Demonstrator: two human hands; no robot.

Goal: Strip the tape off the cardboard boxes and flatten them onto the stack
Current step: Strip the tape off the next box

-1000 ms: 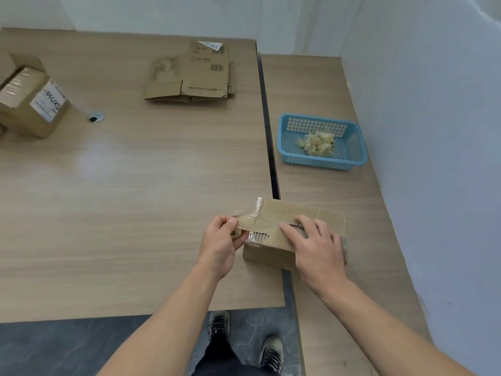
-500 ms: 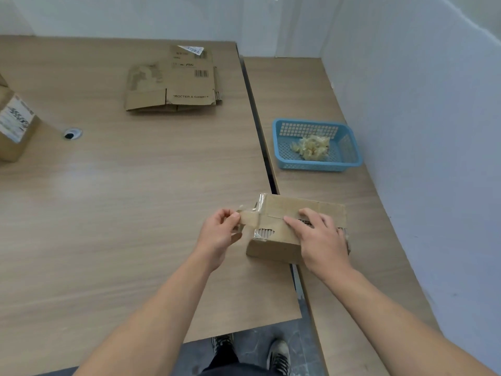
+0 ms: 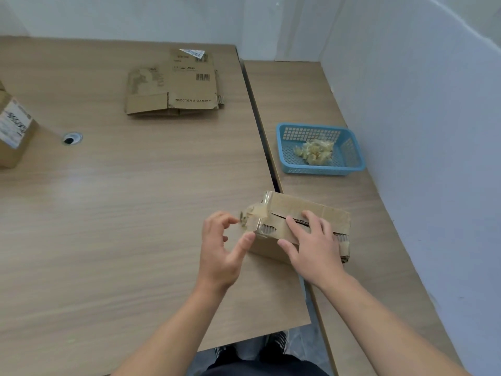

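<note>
While left fingers (image 3: pixel 227 220) gape, tape (image 3: pixel 257 211) sits just beside.

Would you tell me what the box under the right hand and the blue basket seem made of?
Box: corrugated cardboard, matt brown; fluted edges show at its flaps. Blue basket: probably moulded plastic, smooth, with grid-perforated walls.

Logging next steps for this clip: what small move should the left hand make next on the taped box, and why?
Probably pinch the loose tape end and peel it away along the seam. It stands lifted at the left corner of the box, the left hand hovers open beside it without gripping, and the right hand presses flat on the box to steady it.
</note>
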